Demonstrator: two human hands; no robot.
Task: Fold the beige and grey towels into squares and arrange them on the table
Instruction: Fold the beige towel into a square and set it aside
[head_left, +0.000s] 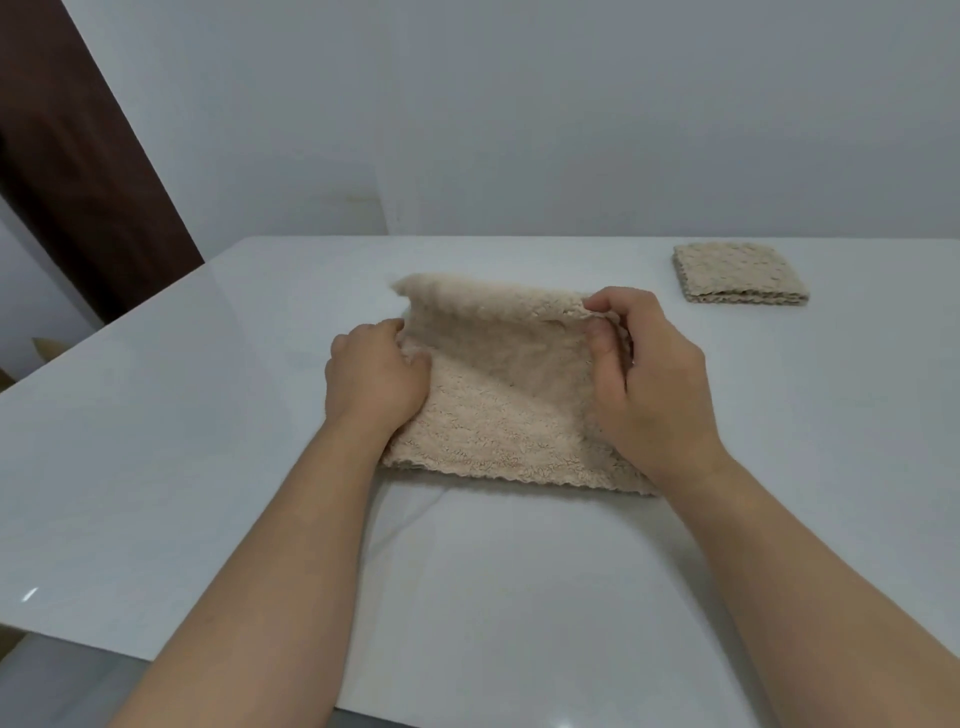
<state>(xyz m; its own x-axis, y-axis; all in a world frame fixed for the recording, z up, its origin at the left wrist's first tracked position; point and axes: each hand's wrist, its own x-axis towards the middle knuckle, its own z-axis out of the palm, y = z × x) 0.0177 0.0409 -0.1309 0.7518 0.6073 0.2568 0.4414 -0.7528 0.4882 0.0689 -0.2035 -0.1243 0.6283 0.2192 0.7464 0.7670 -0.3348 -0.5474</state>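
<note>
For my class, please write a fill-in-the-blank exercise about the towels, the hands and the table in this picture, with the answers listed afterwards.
1. The number of hands gripping the fluffy beige towel is ____, namely the left hand and the right hand.
2. The small folded greyish-beige towel sits at the far ____ of the glossy white table.
3. That folded towel forms a flat ____.

Answers: two; right; square.

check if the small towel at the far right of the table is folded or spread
Folded: the far towel lies on the table as a compact square, stacked layer edges showing along its near side.
</note>
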